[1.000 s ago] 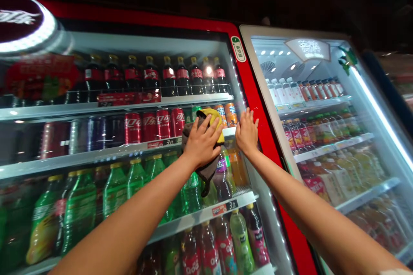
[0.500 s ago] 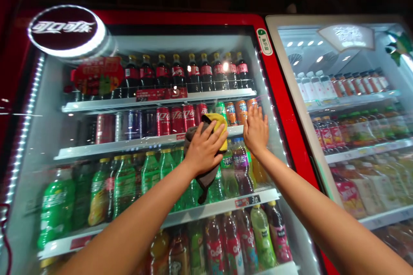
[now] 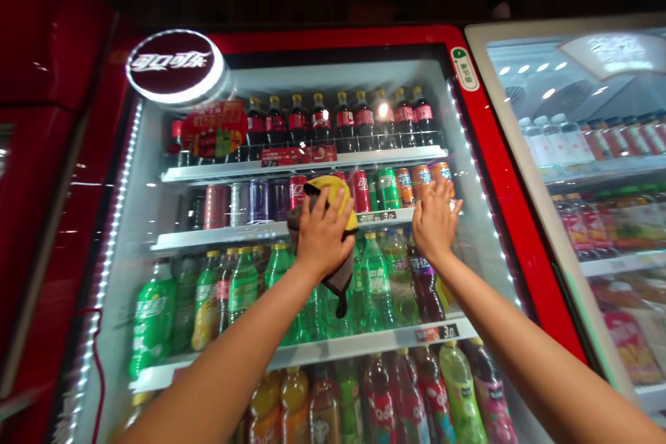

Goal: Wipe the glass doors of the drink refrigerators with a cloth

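Note:
My left hand [image 3: 323,232] presses a yellow and grey cloth [image 3: 340,274] against the glass door of a red-framed drinks cooler [image 3: 333,38]. Its fingers are spread over the cloth, whose dark-edged corner hangs below the palm. To the right, my right hand [image 3: 436,218] lies on the glass with its fingers apart and holds nothing. Behind the glass it overlaps the orange cans [image 3: 421,177]. Red cans [image 3: 360,191] and a green can [image 3: 386,187] show between the two hands.
A round lit sign [image 3: 174,66] juts out at the cooler's upper left. Inside stand rows of cola bottles [image 3: 320,118] and green bottles [image 3: 244,284]. A second cooler with a pale frame [image 3: 515,187] adjoins on the right. A red cabinet [image 3: 46,173] is at the left.
The view has shifted left, so the cooler appears farther right. Against the shelves, my left hand and the cloth have moved left across the glass. My right hand stays near the orange cans.

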The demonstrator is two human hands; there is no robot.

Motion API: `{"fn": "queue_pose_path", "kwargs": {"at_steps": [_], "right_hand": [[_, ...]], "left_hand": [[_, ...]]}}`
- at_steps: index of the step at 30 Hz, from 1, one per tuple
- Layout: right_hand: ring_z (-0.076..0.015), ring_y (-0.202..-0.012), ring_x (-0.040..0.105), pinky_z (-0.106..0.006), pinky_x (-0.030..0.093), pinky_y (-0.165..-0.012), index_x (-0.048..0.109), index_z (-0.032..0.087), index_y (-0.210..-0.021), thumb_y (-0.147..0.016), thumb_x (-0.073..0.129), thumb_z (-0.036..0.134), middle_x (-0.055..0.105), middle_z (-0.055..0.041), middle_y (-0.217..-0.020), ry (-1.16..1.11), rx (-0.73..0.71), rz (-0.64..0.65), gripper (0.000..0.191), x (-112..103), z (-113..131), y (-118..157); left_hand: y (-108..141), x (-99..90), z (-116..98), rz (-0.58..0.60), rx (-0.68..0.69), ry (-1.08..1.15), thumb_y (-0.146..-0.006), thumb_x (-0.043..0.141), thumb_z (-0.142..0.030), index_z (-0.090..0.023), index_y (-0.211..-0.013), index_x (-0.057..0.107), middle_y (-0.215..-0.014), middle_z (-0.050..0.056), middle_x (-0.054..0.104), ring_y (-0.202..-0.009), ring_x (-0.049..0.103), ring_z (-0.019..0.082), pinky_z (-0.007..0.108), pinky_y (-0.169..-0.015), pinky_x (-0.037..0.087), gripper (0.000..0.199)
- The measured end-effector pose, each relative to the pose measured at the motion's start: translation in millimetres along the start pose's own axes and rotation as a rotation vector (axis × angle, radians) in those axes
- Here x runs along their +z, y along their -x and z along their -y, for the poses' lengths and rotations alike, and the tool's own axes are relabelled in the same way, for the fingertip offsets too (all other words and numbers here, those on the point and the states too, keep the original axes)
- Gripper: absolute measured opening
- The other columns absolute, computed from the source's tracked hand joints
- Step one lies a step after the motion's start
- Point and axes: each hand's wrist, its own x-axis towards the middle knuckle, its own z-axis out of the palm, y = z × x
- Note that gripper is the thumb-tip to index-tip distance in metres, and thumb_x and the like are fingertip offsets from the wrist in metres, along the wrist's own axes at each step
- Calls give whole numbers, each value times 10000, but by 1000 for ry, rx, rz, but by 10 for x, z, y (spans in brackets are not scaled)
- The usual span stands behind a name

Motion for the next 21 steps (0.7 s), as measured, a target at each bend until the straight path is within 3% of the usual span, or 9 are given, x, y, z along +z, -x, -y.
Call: {"fn": "queue_pose_path", "kwargs": {"at_steps": [2,4,7,10,12,14,17,19,21], "right_hand": [[-382,-1549,224,-729,215,-1184,201,161,-1611,-1023,310,241,268,-201,-1667,-28,-28,2,603,60,250,19],[-378,-1554,213,-707,204,-1205,184,169,-1620,-1002,358,212,247,-179,-1679,-48,-102,66,644,77,496,45],[-357,-1563,194,-679,175,-1234,136,214,-1636,-949,445,159,203,-127,-1703,-80,-259,219,755,24,723,102],[-340,-1571,174,-662,162,-1245,129,242,-1639,-939,463,151,195,-100,-1708,-90,-309,301,781,-44,780,154],[-350,-1572,163,-663,160,-1242,157,215,-1636,-946,459,165,194,-118,-1707,-67,-270,306,754,-54,816,178],[-368,-1571,157,-666,161,-1237,164,168,-1633,-946,461,173,179,-152,-1705,-51,-225,302,749,-31,907,199],[-374,-1569,162,-672,143,-1236,141,144,-1636,-952,449,171,186,-175,-1699,-80,-244,304,751,22,1121,240],[-349,-1569,179,-655,128,-1248,136,182,-1641,-963,434,162,207,-149,-1699,-115,-335,331,741,38,1239,273],[-325,-1567,201,-624,130,-1260,163,227,-1638,-971,437,163,220,-114,-1701,-134,-416,356,724,31,1291,308]], "left_hand": [[-27,-16,26,62,144,19,-865,597,-427,-297,-1531,435,-1649,23,359,-1555,232,320,577,-1276,112,698],[-127,-58,184,86,157,21,-862,597,-432,-303,-1530,435,-1649,21,360,-1553,237,315,574,-1273,126,700],[-162,-131,524,12,-93,-9,-881,562,-412,-294,-1525,442,-1649,26,362,-1548,244,326,580,-1257,174,666],[114,-163,700,-62,-309,-33,-897,526,-390,-280,-1541,416,-1656,33,349,-1550,230,344,589,-1247,194,663],[380,-170,669,-20,-249,-31,-885,543,-378,-287,-1552,397,-1659,28,342,-1557,211,343,587,-1253,171,688],[568,-183,597,58,-92,-17,-869,574,-381,-296,-1554,394,-1660,23,340,-1562,202,333,576,-1267,125,713],[570,-221,639,158,108,4,-859,599,-409,-304,-1553,394,-1663,16,331,-1564,204,316,559,-1278,82,731],[462,-260,821,166,76,-10,-869,588,-408,-301,-1552,395,-1670,14,316,-1564,204,312,550,-1276,104,717],[414,-308,1059,112,-102,-49,-890,559,-389,-284,-1550,400,-1675,25,307,-1561,208,319,549,-1268,148,687]]}}
